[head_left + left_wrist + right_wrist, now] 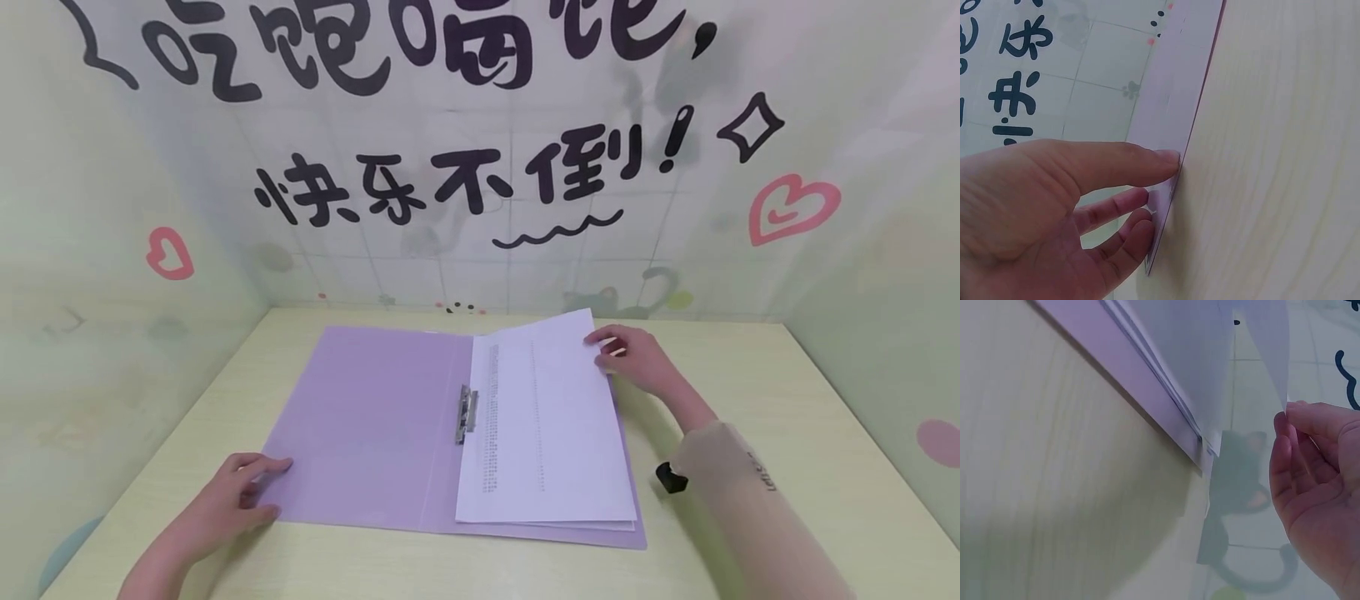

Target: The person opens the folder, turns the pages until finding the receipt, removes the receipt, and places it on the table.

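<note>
Head view bright; wrist views dimmer; soft shadows (1129,550) on table (1016,425); small print (491,425) on sheet (581,417) blurred.

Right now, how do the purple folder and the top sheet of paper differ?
Color: the purple folder is plain on its left cover, while the top sheet is white with printed columns.
Size: opened out, the folder is wider; the sheet covers much of its right half.
Pose: the folder lies open on the table; the sheet is raised near its far right corner, pinched by the right hand.
</note>
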### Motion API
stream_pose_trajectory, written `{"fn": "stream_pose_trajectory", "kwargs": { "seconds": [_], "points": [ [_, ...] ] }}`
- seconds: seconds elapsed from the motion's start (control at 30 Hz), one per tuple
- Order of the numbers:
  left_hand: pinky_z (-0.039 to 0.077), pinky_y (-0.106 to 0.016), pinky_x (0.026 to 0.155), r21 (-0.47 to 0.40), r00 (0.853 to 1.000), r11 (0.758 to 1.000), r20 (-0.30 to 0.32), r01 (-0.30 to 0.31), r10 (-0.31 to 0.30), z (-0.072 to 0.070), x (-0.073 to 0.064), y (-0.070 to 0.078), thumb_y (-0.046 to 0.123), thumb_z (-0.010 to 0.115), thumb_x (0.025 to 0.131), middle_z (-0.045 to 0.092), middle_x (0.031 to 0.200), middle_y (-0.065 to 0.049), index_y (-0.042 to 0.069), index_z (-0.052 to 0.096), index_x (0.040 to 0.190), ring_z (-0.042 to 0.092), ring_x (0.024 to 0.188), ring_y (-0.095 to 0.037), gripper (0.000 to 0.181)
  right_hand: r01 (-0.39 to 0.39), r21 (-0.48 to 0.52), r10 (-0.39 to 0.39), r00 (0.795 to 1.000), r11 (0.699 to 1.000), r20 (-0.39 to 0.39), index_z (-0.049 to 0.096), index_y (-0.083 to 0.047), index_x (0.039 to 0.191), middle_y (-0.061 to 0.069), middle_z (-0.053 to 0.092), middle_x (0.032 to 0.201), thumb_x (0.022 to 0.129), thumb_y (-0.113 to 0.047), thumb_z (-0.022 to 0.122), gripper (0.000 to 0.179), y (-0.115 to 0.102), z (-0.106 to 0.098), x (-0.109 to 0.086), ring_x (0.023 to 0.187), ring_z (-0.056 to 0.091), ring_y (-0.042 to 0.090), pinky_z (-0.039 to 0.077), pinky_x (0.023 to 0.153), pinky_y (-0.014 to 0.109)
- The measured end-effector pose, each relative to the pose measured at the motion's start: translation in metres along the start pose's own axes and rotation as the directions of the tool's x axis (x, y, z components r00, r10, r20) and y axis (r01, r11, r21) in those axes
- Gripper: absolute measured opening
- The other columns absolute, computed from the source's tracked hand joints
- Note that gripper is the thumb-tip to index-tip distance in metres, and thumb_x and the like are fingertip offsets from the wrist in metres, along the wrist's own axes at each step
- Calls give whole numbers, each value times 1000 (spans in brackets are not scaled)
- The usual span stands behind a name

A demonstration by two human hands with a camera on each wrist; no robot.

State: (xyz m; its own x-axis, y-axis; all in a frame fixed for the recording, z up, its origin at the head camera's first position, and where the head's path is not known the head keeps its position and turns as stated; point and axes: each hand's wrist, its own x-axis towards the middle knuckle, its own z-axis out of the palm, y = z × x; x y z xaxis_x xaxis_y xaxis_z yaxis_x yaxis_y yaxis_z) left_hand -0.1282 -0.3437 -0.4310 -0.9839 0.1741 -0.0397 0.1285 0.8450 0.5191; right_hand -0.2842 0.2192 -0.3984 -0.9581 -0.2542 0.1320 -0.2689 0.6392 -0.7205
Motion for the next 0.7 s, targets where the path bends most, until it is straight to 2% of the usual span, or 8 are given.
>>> {"fn": "stream_pose_trajectory", "kwargs": {
  "seconds": [0.23, 0.37, 0.5, 0.57, 0.7],
  "points": [
    [50, -19, 75, 5, 1000, 1000, 3, 8, -8, 2, -1, 1, 10, 79, 78, 45, 129, -26, 1, 59, 132, 59, 100, -26, 58, 123, -76, -117, 989, 989, 88, 70, -5, 116, 15, 71, 112, 89, -3, 67, 28, -12, -21, 6, 95, 68, 26, 54, 75, 23],
    [49, -20, 74, 0, 1000, 1000, -2, 8, -8, 0, -1, 2, 8, 79, 78, 45, 128, -27, 0, 60, 131, 59, 99, -28, 57, 214, -123, -196, 970, 969, 145, 70, -6, 117, 12, 70, 115, 90, 1, 60, 29, -21, -32, 14, 96, 65, 23, 55, 80, 27],
    [48, -20, 73, -10, 1000, 1000, 4, 22, -22, -1, -1, 3, 8, 79, 79, 44, 129, -27, 0, 59, 131, 58, 98, -28, 56, 285, -143, -262, 952, 948, 159, 71, -8, 115, 11, 70, 114, 90, 3, 60, 29, -32, -37, 24, 95, 63, 21, 56, 81, 31],
    [48, -20, 74, -13, 1000, 1000, 5, 22, -22, -1, -1, 3, 8, 79, 79, 44, 129, -28, 0, 59, 131, 58, 99, -29, 56, 297, -146, -275, 949, 944, 153, 71, -9, 113, 9, 71, 111, 91, 1, 62, 27, -38, -38, 29, 93, 62, 20, 56, 80, 31],
    [49, -20, 74, -17, 1000, 1000, 0, 16, -16, 0, -2, 3, 7, 79, 79, 45, 128, -29, 0, 60, 130, 59, 99, -30, 56, 283, -156, -265, 956, 946, 127, 72, -12, 109, 5, 72, 106, 92, -4, 61, 22, -51, -37, 37, 91, 62, 18, 54, 79, 29]
  ]
}}
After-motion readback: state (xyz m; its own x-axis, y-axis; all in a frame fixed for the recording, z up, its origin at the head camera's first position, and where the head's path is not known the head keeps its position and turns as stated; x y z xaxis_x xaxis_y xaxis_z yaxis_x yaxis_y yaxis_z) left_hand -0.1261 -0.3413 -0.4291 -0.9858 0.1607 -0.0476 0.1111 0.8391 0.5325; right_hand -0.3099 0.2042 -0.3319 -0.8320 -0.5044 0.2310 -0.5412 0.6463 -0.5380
